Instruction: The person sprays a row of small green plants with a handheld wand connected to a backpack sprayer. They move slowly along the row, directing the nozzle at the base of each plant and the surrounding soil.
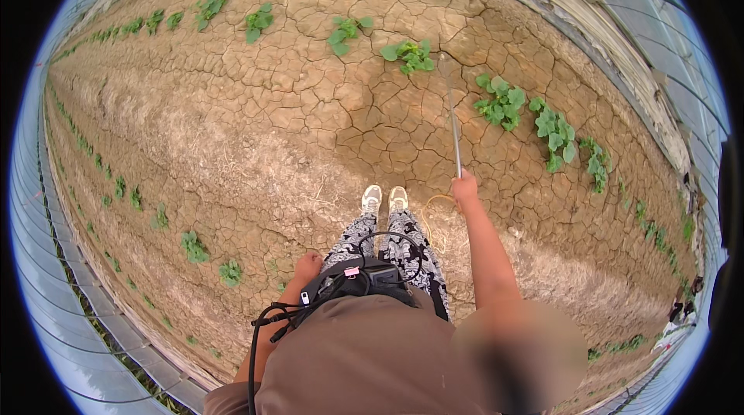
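Observation:
My right hand (464, 187) grips the near end of a thin metal spray lance (453, 118), arm stretched forward. The lance's far tip is close to the right side of a small leafy green seedling (411, 57); whether they touch cannot be told. A thin yellow hose (425, 218) loops from near my right hand down beside my leg. Dark, damp-looking cracked soil (395, 124) lies under and left of the lance. By my left thigh hangs my left hand (308, 265), fingers curled, with its palm hidden and nothing visible in it.
More leafy plants (501, 102) stand in a curving row ahead, and other seedlings (194, 247) grow at left. Plastic greenhouse walls with hoops (657, 25) border the ground. Black cables (279, 322) and a waist pack (383, 275) are at my waist. A blurred patch covers the lower right.

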Available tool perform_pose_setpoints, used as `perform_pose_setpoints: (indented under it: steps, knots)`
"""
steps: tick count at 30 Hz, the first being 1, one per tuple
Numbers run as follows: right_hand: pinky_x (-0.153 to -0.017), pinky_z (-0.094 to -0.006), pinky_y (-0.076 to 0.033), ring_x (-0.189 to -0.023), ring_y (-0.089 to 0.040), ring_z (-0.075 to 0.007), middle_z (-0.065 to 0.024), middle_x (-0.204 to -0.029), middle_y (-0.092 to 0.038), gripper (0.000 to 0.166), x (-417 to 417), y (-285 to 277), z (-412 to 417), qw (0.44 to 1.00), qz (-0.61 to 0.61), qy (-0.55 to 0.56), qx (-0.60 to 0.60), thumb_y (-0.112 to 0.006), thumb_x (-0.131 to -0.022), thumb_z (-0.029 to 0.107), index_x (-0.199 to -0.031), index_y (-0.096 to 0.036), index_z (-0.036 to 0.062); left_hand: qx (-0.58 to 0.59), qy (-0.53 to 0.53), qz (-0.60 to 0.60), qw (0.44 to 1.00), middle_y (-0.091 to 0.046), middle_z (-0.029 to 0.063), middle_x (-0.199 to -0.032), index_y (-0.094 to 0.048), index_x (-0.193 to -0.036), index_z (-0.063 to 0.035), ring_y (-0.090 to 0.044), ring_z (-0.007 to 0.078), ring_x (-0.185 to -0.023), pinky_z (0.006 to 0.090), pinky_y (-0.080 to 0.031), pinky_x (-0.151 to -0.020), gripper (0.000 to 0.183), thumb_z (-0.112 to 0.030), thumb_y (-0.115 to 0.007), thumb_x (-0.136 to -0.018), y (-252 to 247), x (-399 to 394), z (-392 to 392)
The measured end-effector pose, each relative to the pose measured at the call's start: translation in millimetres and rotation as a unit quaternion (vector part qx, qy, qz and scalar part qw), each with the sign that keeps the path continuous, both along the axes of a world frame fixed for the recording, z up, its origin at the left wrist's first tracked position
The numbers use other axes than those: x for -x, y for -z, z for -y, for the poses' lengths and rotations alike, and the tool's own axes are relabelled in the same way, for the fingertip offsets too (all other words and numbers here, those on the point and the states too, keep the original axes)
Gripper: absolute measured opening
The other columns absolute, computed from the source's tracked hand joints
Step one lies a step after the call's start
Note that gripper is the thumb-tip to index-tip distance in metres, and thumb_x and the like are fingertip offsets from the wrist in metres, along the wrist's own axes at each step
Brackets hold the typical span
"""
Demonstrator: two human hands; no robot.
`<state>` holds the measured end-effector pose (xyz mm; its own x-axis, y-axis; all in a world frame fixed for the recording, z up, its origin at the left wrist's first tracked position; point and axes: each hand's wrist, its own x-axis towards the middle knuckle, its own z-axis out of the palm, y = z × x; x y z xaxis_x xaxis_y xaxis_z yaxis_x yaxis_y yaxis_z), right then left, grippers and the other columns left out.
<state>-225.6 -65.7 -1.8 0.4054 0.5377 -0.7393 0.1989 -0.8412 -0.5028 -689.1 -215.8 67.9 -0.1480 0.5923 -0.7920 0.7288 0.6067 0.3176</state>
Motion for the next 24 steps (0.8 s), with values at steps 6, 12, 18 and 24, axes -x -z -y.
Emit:
perform_pose_setpoints:
  steps: [6, 12, 18, 24]
  knots:
    - [-0.064, -0.0352, -0.044, -0.074, -0.058, -0.0271, -0.0184, -0.084, -0.059, 0.043, 1.6, -2.1, -4.2, 1.000, 0.013, -0.014, -0.013, -0.051, -0.075, 0.011, -0.118, -0.046, 0.0051, -0.004, 0.002, -0.007, 1.000, -0.062, 0.0140, -0.070, -0.062, -0.080, -0.0052, -0.061, 0.0283, -0.070, 0.0364, -0.047, -0.065, 0.025, -0.025, -0.047, -0.073, -4.7, -2.7, -1.6]
    - [-0.038, -0.0313, -0.037, -0.043, -0.048, -0.0188, -0.0117, -0.061, -0.053, 0.033, 7.5, -19.2, -13.5, 0.997, -0.058, 0.051, -0.011, -0.047, -0.077, 0.008, -0.110, -0.051, 0.0068, 0.008, 0.003, 0.002, 1.000, -0.062, 0.0132, -0.070, -0.062, -0.080, -0.0054, -0.061, 0.0265, -0.069, 0.0352, -0.047, -0.064, 0.024, -0.024, -0.047, -0.073, -13.4, -6.4, -9.4]
    - [-0.030, -0.0283, -0.029, -0.035, -0.038, -0.0132, -0.0064, -0.053, -0.045, 0.028, 12.9, -25.0, 0.9, 0.991, -0.103, 0.087, -0.016, -0.047, -0.077, 0.004, -0.104, -0.052, 0.0073, 0.014, 0.024, -0.005, 1.000, -0.063, 0.0109, -0.071, -0.062, -0.082, -0.0054, -0.061, 0.0242, -0.068, 0.0337, -0.047, -0.064, 0.024, -0.022, -0.048, -0.072, -8.1, -3.3, -9.2]
    - [-0.031, -0.0250, -0.028, -0.036, -0.035, -0.0108, -0.0041, -0.057, -0.044, 0.038, 23.6, -32.0, 15.6, 0.974, -0.178, 0.141, 0.018, -0.048, -0.079, 0.005, -0.116, -0.046, 0.0128, 0.008, 0.011, 0.006, 1.000, -0.063, 0.0104, -0.071, -0.062, -0.083, -0.0048, -0.061, 0.0236, -0.068, 0.0331, -0.047, -0.064, 0.024, -0.022, -0.047, -0.074, -10.6, -5.0, -9.7]
